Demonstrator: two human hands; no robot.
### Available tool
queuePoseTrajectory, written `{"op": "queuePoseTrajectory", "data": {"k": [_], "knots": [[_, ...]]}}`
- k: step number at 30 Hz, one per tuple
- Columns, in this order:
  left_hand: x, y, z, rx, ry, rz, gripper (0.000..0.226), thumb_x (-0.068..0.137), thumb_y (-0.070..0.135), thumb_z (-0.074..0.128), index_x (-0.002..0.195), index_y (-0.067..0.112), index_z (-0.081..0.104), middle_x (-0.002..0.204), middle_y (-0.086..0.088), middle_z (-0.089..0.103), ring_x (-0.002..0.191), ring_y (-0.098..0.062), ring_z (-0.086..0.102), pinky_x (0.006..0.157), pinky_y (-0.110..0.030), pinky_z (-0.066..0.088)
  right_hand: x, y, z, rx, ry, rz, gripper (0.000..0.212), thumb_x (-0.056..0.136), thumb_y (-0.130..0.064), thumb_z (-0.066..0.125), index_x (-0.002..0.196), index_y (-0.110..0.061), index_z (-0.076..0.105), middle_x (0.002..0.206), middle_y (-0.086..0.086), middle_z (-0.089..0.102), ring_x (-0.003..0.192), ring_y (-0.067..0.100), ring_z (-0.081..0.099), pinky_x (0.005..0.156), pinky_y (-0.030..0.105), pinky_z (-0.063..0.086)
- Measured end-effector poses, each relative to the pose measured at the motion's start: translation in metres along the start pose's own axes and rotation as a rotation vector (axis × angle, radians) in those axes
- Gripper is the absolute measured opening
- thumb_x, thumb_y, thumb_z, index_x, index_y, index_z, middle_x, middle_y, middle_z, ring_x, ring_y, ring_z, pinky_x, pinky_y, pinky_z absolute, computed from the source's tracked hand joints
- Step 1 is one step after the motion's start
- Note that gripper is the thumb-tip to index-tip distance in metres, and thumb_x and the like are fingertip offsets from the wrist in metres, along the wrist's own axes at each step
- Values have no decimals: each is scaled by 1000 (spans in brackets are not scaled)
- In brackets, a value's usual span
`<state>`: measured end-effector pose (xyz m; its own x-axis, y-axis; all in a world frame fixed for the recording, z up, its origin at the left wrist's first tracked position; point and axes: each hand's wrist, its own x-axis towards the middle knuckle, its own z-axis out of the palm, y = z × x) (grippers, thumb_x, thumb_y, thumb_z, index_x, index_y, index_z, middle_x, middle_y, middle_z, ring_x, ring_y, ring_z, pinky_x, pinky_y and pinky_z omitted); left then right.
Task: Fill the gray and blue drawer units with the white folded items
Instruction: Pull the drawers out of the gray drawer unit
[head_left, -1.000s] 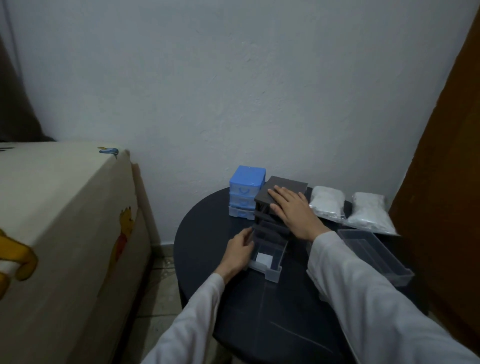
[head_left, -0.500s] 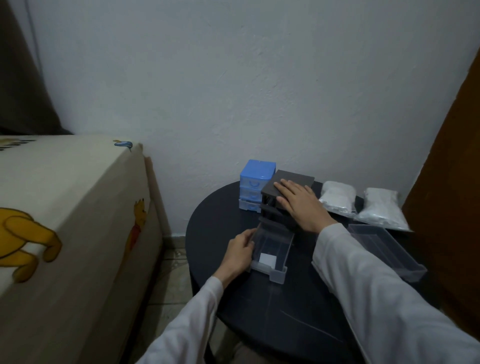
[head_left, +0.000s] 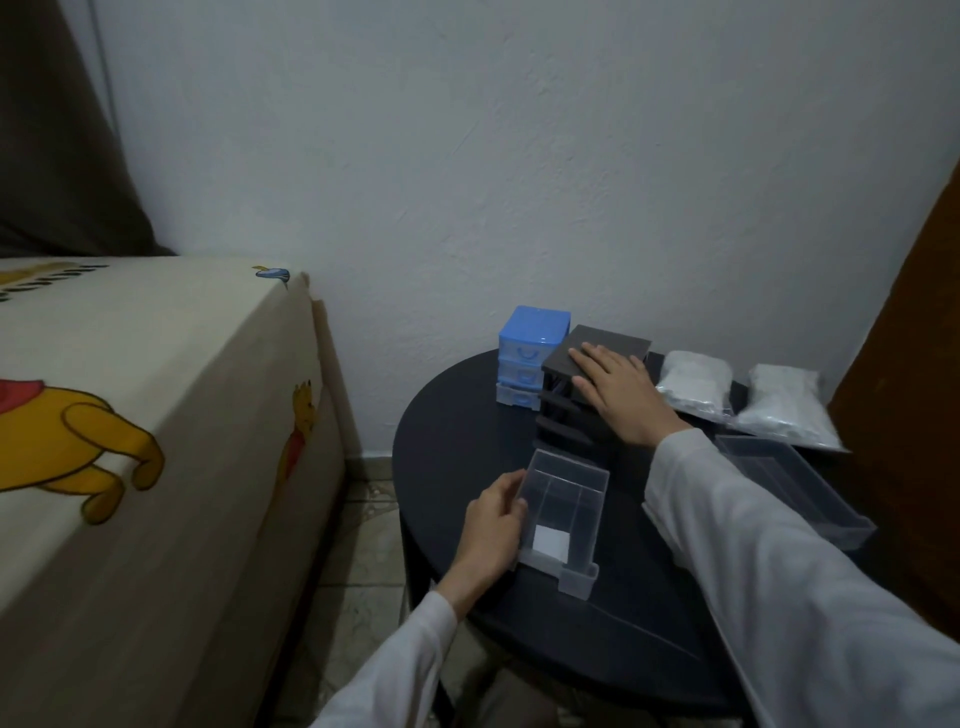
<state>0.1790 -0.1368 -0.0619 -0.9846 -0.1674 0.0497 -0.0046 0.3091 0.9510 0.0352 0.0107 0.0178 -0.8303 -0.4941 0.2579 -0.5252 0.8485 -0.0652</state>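
Blue drawer unit (head_left: 533, 358) beside gray unit (head_left: 582, 395) (black table (head_left: 457, 441)).

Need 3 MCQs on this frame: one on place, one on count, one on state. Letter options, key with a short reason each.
1. Where does the right hand rest?
A. on top of the gray drawer unit
B. on the blue drawer unit
C. inside the clear drawer

2. How many white bags lie at the table's back right?
A. one
B. two
C. four

3. What state is the clear drawer by the left hand in?
A. pushed fully into the gray unit
B. out of the unit, on the table
C. upside down on the bed

Key: 1 A, the palm lies flat on the gray top. 2 B, two bags sit side by side. 3 B, the drawer sits on the table in front of the unit, with the left hand's fingers on its side wall.
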Motion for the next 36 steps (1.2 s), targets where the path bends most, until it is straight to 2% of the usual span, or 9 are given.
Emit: {"op": "queuePoseTrajectory", "data": {"k": [4,8,13,16,22,25,27,31,36], "knots": [[0,3,-2,-5,-20,-29,47,95,13,49,141,17,37,140,-1,47,120,-7,46,96,-20,39,0,1,0,5,-7,-3,49,102,-34,24,148,-19,19,157,2,15,144,18,13,115,40,8],[11,15,-9,-2,45,-15,44,95,16,50,138,17,41,142,-1,45,126,-10,43,96,-18,34,-1,0,0,27,6,2,50,102,-35,25,148,-19,19,157,1,15,144,17,13,115,39,7],[39,50,-24,78,96,157,39,96,10,45,134,16,46,138,-3,49,117,-6,45,94,-18,34,-1,3,0,54,14,-11,53,101,-36,27,148,-16,18,156,1,17,144,14,14,115,37,8],[66,72,-27,208,121,294,39,96,5,41,134,11,48,135,-8,52,120,-13,47,91,-12,31,0,9,1,84,3,-31,53,100,-38,29,148,-16,20,157,-1,15,144,12,12,115,35,6],[107,88,-4,460,-73,440,43,99,11,37,142,8,33,146,-8,40,133,-18,37,107,-23,26,0,27,-2,308,34,-58,59,95,-40,45,144,-11,31,152,3,26,140,14,21,115,27,12],[123,86,7,548,-145,471,44,100,15,37,143,8,31,149,-8,35,138,-17,31,110,-22,20,-2,41,-7,278,38,-67,61,92,-43,47,143,-12,34,149,2,32,138,13,26,115,27,15],[132,84,13,584,-160,492,44,101,20,36,143,8,33,151,-6,32,141,-15,25,111,-21,16,-1,51,-10,251,22,-73,61,93,-43,46,144,-14,31,151,0,30,140,11,24,116,29,12],[154,84,23,629,-175,533,45,102,24,34,144,9,32,153,-3,29,142,-12,20,110,-16,12,8,68,-12,223,-23,-78,60,96,-40,42,147,-16,23,155,-2,20,142,8,17,113,18,9],[195,89,36,755,-219,554,45,103,21,28,145,6,27,154,-7,24,143,-16,20,113,-20,13,36,88,-6,171,-89,-26,62,98,-42,34,150,-16,12,157,-2,9,144,8,8,117,25,6]]}}
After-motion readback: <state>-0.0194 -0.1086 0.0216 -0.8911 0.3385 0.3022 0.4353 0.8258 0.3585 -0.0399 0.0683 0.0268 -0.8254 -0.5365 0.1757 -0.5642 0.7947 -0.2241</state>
